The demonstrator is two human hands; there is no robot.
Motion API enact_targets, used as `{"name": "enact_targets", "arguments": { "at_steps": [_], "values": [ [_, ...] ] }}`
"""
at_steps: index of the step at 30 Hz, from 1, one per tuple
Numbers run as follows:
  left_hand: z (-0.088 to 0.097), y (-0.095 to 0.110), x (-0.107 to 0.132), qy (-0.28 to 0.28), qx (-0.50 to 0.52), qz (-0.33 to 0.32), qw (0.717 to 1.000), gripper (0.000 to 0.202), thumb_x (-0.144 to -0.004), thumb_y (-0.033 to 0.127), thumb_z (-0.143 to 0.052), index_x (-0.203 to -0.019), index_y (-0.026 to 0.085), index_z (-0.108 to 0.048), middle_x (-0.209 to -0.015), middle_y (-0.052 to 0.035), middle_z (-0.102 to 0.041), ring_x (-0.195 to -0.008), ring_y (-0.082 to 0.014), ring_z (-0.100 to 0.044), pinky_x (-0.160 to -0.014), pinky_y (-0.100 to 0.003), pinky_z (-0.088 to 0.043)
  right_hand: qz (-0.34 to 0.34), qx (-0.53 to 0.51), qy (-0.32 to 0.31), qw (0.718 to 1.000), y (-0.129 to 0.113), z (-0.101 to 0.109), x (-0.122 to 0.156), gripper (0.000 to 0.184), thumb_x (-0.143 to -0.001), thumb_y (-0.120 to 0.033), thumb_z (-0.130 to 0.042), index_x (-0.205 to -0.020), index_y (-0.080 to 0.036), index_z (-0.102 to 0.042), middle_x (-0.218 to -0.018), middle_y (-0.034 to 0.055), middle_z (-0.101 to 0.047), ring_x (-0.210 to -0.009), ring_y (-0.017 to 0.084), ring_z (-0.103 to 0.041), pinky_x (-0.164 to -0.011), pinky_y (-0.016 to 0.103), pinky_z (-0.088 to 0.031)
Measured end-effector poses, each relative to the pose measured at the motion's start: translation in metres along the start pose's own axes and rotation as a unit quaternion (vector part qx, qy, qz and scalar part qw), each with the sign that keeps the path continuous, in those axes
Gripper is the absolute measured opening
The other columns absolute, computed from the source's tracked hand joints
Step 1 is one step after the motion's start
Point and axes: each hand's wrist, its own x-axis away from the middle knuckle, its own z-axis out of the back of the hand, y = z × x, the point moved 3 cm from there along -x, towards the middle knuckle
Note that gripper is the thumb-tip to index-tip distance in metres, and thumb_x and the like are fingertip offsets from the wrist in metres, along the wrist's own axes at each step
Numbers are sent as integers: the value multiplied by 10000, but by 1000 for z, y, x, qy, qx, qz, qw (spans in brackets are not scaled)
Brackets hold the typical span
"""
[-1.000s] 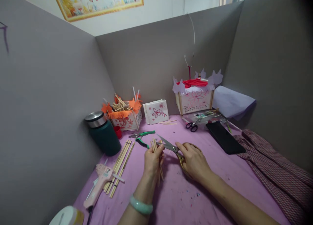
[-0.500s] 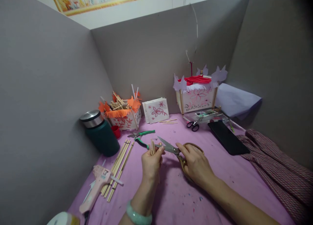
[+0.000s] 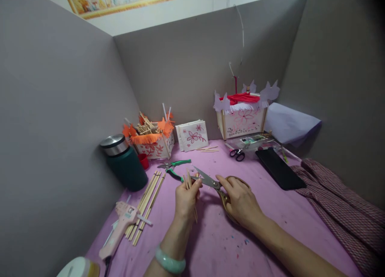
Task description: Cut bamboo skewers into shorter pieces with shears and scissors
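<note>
My left hand (image 3: 187,198) is closed around a small bunch of thin wooden sticks (image 3: 187,181), whose ends poke out above and below the fist. Large scissors (image 3: 210,182) with bronze-coloured handles are in my right hand (image 3: 242,200), fingers through the loops. Their blades stand apart, the tips close to the sticks and the left thumb. Whether a stick lies between the blades is hard to make out. Just beyond the left hand lie green-handled pruning shears (image 3: 174,168). To the left, longer wooden sticks (image 3: 147,208) with dark bands rest beside a pink glue gun (image 3: 122,227).
A teal bottle (image 3: 126,164), a red cup (image 3: 143,161) and an orange-trimmed box of sticks (image 3: 152,142) stand at left. Behind are flower-drawn cards (image 3: 193,136) and a lilac-trimmed box (image 3: 243,118). Small scissors (image 3: 237,154), a black phone (image 3: 279,168) and checked cloth (image 3: 339,212) lie right. Grey panels (image 3: 186,76) enclose the table.
The sticks in my left hand have shifted and tilted, with a lower end now showing beneath the fist. The right hand and scissors have hardly moved.
</note>
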Motion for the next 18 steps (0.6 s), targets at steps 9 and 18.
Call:
{"name": "enact_targets", "arguments": {
  "at_steps": [9, 18],
  "values": [
    [-3, -1, 0, 40, -7, -6, 999, 399, -587, 494, -738, -583, 137, -560, -406, 73, -407, -340, -31, -272, -366, -197, -156, -8, -10, 23, 1000, 2, 1, -2, 502, -804, -172, -489, -1306, -184, -485, -958, 85, -581, -891, 214, -524, -821, 325, -412],
    [-3, -7, -2, -16, 19, -4, 1000, 375, -593, 460, -754, -629, 128, -585, -436, 62, -437, -385, -40, -310, -392, -190, -204, 7, -9, 2, 1000, 2, -2, 0, 505, -814, -182, -478, -1318, -184, -467, -969, 93, -570, -889, 219, -521, -819, 338, -409]
  ]
}}
